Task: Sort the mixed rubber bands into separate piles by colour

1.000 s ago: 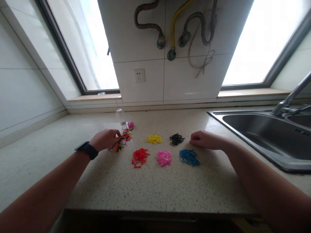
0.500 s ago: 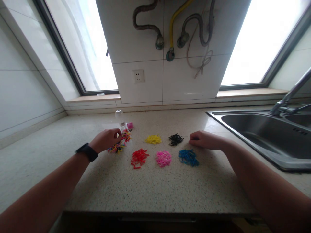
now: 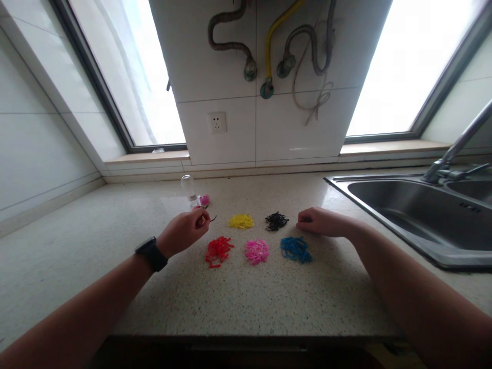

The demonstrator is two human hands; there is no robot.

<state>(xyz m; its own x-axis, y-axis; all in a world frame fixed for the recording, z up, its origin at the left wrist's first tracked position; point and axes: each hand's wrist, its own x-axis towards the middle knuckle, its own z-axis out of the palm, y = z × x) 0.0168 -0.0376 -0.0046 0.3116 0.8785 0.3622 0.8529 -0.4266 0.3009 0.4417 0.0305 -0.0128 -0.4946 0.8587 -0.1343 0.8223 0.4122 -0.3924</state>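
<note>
My left hand (image 3: 185, 231), with a black watch on its wrist, is pinched on a black rubber band (image 3: 213, 219) whose end sticks out to the right. It hides most of a mixed-colour heap behind it. To its right lie small piles of yellow rubber bands (image 3: 241, 221) and black rubber bands (image 3: 276, 221). Nearer are red rubber bands (image 3: 219, 250), pink rubber bands (image 3: 257, 251) and blue rubber bands (image 3: 296, 249). My right hand (image 3: 321, 221) rests closed on the counter, beside the black and blue piles, with nothing showing in it.
A clear bottle (image 3: 188, 189) stands at the back left beside a pink cap (image 3: 204, 199). The steel sink (image 3: 388, 220) and its tap (image 3: 442, 166) are on the right. Behind the speckled counter (image 3: 246, 302) rises a tiled wall with a socket (image 3: 217, 122) and hoses.
My left hand has moved right, away from the mixed heap, and a black rubber band now pokes out of its fingers. My right hand stays in place.
</note>
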